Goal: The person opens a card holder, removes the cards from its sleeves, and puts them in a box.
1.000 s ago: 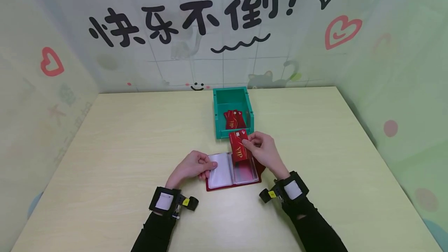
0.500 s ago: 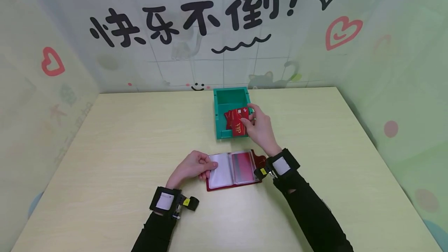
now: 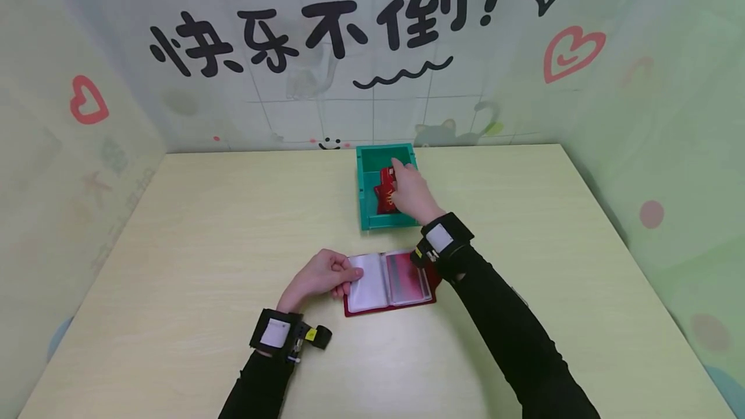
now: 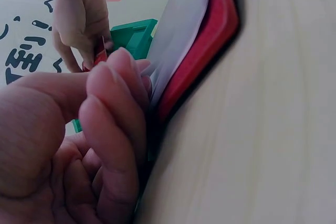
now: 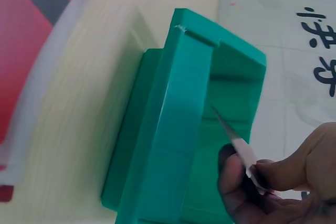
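Observation:
An open card holder (image 3: 367, 296) with a dark red cover and clear sleeves lies on the table; its right page shows pink and grey. My left hand (image 3: 323, 273) pinches the edge of its left page, and the left wrist view shows the page (image 4: 176, 30) lifted off the red cover. My right hand (image 3: 414, 191) is over the green bin (image 3: 391, 221). Between its thumb and fingers it holds a red card, seen nearly edge-on as a thin card (image 5: 241, 153) in the right wrist view. Other red cards (image 3: 385, 202) overlap beneath it, partly covered by the hand.
The wooden table (image 3: 233, 212) meets a printed backdrop (image 3: 262, 115) right behind the bin. Each wrist wears a black camera band, the right band (image 3: 447, 238) hanging close over the card holder's upper right corner.
The right hand has carried the red card away from the card holder, forward and up over the bin. My left hand stays on the page, nearly still.

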A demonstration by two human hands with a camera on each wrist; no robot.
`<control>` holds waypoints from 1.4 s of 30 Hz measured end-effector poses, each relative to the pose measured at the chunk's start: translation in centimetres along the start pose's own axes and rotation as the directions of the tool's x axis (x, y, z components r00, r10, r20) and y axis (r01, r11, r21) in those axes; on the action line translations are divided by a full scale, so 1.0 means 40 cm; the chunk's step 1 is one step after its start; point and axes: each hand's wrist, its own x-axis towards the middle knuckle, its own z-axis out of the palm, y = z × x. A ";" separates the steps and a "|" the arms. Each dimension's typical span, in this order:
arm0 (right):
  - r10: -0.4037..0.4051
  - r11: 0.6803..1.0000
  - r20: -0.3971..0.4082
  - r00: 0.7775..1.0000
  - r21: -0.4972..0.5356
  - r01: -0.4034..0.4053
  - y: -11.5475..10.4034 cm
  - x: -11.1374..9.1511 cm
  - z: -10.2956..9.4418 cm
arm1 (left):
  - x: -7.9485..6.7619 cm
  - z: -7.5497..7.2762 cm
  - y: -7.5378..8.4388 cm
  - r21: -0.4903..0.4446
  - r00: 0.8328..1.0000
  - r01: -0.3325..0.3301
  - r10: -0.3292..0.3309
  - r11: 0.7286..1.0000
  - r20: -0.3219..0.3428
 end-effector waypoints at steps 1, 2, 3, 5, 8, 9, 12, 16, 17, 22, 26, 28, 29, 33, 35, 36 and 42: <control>0.015 1.000 0.033 0.999 -0.021 -0.014 -0.002 0.009 0.003 | 0.000 0.000 0.000 0.001 1.000 0.001 -0.001 1.000 -0.001; 0.031 0.999 0.064 0.997 -0.038 -0.029 -0.003 0.019 0.008 | 0.000 0.000 -0.001 0.001 1.000 0.002 -0.002 1.000 -0.001; 0.046 0.998 0.091 0.995 -0.057 -0.041 -0.003 0.028 0.012 | -0.001 0.001 -0.001 0.002 1.000 0.004 -0.004 1.000 -0.001; 0.075 0.993 0.136 0.988 -0.102 -0.061 -0.003 0.043 0.023 | -0.001 0.001 -0.002 0.002 1.000 0.005 -0.004 1.000 -0.002; 0.077 0.981 0.147 0.986 -0.188 -0.049 -0.001 0.059 0.043 | -0.001 0.002 -0.003 0.003 1.000 0.005 -0.005 1.000 0.001; 0.074 0.975 0.143 0.987 -0.219 -0.041 0.000 0.062 0.050 | -0.001 0.002 -0.003 0.003 1.000 0.004 -0.004 1.000 0.001; 0.042 0.947 0.129 0.991 -0.322 0.002 0.003 0.068 0.069 | 0.000 0.002 -0.004 0.006 1.000 -0.001 0.001 1.000 -0.001; 0.007 0.913 0.128 0.992 -0.406 0.046 0.007 0.070 0.089 | 0.000 0.002 -0.005 0.014 1.000 -0.003 0.003 1.000 -0.004; 0.004 0.908 0.128 0.992 -0.416 0.050 0.007 0.070 0.092 | 0.000 0.002 -0.005 0.015 1.000 -0.003 0.003 1.000 -0.004; 0.013 0.915 0.137 0.991 -0.400 0.043 0.013 0.066 0.101 | 0.000 0.002 -0.003 0.010 1.000 0.001 -0.001 1.000 -0.006; 0.005 0.924 0.152 0.988 -0.379 0.054 0.014 0.062 0.101 | 0.001 0.002 -0.004 0.014 1.000 0.006 -0.006 1.000 -0.007; 0.009 0.927 0.164 0.986 -0.371 0.053 0.012 0.061 0.100 | 0.002 0.002 -0.005 0.014 1.000 0.009 -0.009 1.000 -0.005; 0.011 0.929 0.168 0.986 -0.366 0.052 0.012 0.062 0.101 | 0.001 0.002 -0.005 0.015 1.000 0.005 -0.005 1.000 -0.005; 0.023 0.939 0.170 0.985 -0.341 0.037 0.016 0.073 0.109 | 0.003 0.003 -0.007 0.016 1.000 0.008 -0.008 1.000 -0.003; 0.016 0.942 0.154 0.988 -0.334 0.037 0.021 0.078 0.114 | 0.003 0.003 -0.006 0.019 1.000 0.006 -0.006 1.000 -0.004; 0.013 0.942 0.147 0.989 -0.334 0.037 0.022 0.079 0.115 | 0.004 0.003 -0.007 0.019 1.000 0.009 -0.009 1.000 -0.005; 0.016 0.946 0.130 0.991 -0.323 0.027 0.025 0.076 0.115 | 0.005 0.002 -0.006 0.016 1.000 0.014 -0.014 1.000 -0.003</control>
